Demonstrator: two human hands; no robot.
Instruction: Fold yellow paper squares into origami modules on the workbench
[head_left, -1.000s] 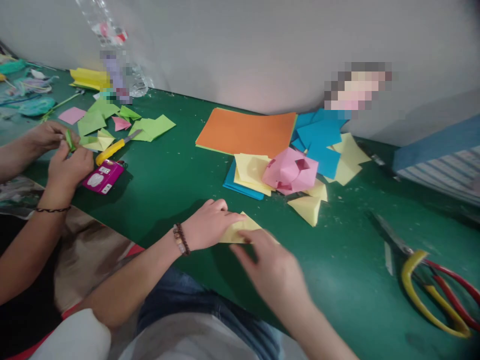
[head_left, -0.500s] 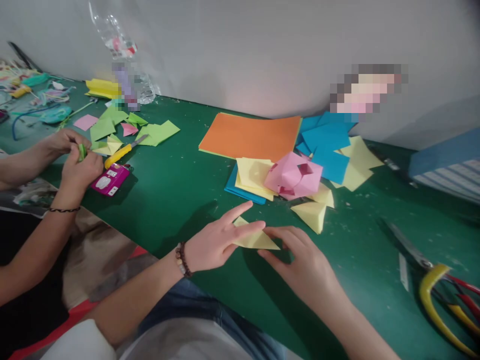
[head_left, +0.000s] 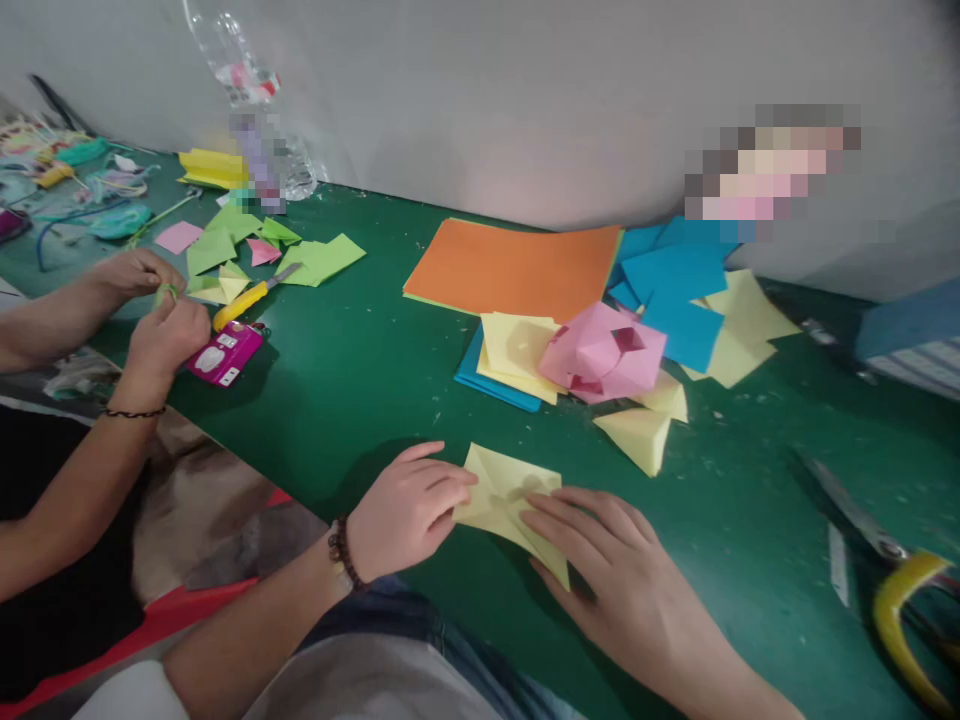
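My grip, with right hand pinching the yellow paper over the tabletop and left hand touching, its closure unclear, should take only edges, because it seems light and easily creased.

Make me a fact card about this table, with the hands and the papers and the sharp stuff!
Left hand: touching the yellow sheet at its left edge
Right hand: fingers over the sheet's right side
Sheet: creased
Neighbour's hands: holding a green piece
Beyond the sheet: orange paper, pink folded shape, blue papers
Sharp things: scissors at the right, cutter near the purple box
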